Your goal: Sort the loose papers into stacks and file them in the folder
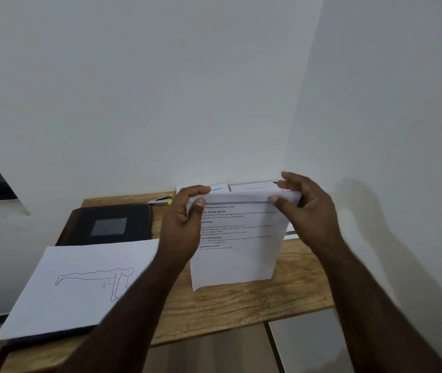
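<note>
A stack of printed papers [238, 246] stands upright on its lower edge on the wooden table [241, 305]. My left hand [184, 224] grips its top left corner, thumb in front. Its top right corner is pinched by my right hand [303, 208]. A black folder [109, 224] lies open at the left, and a white sheet with a line drawing of a plank pose [79, 286] covers its near half. More white papers [254, 186] lie behind the held stack, against the wall.
A stapler with yellow parts [162, 200] lies at the table's back edge beside the folder. White walls close in behind and to the right. The table's front edge runs just below my forearms.
</note>
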